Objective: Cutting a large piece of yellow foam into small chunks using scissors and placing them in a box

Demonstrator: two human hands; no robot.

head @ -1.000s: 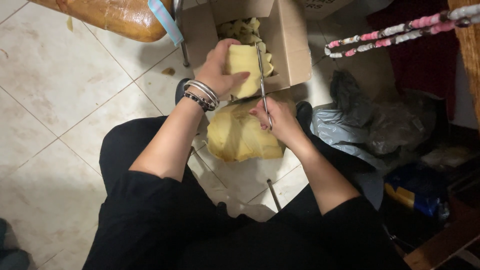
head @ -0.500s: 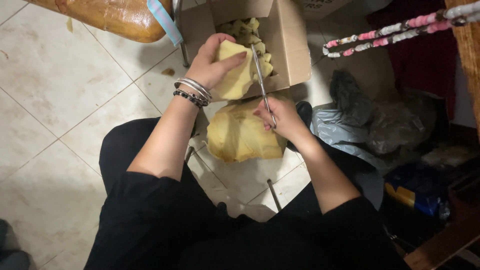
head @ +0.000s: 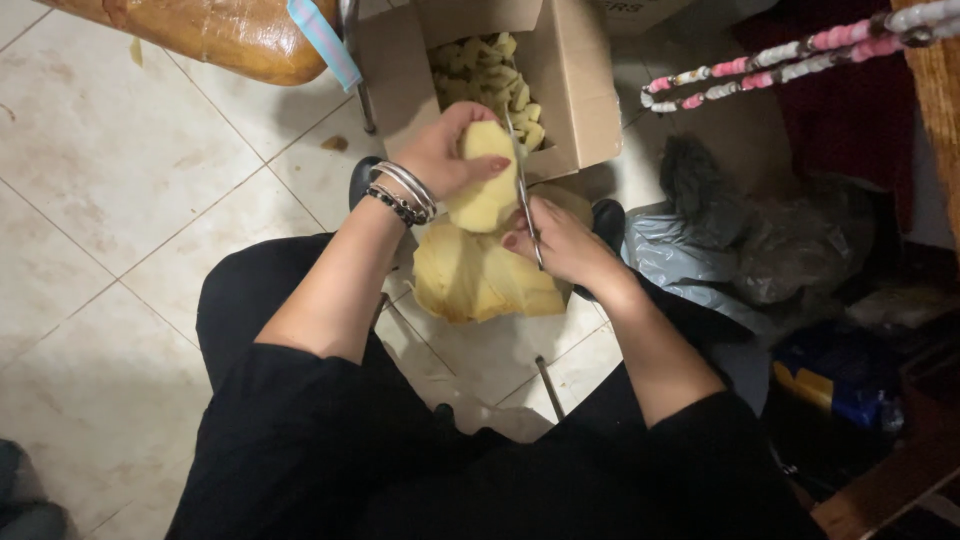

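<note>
Since the earlier frame the left hand (head: 440, 155) has turned the pale yellow foam piece (head: 487, 180) and lowered it a little, so that it now sits just in front of the open brown cardboard box (head: 570, 90) rather than over its mouth. The left hand is closed around the foam piece, thumb across its front and fingers behind it; silver and dark beaded bracelets (head: 402, 192) ring the wrist. The right hand (head: 560, 245) is curled shut on the handles of a pair of slim metal scissors (head: 522, 195), whose blades point up along the right edge of the foam piece and touch it. How far the blades stand apart cannot be told.

Inside the box lies a heap of small yellow foam scraps (head: 490, 70). Below the hands, between the person's knees in black trousers, rests a larger yellowish foam sheet (head: 475, 285) on the beige tiled floor (head: 110, 190). To the right lie crumpled grey plastic bags (head: 760, 240), and a pink-and-white wrapped rod (head: 790, 60) crosses the upper right corner.
</note>
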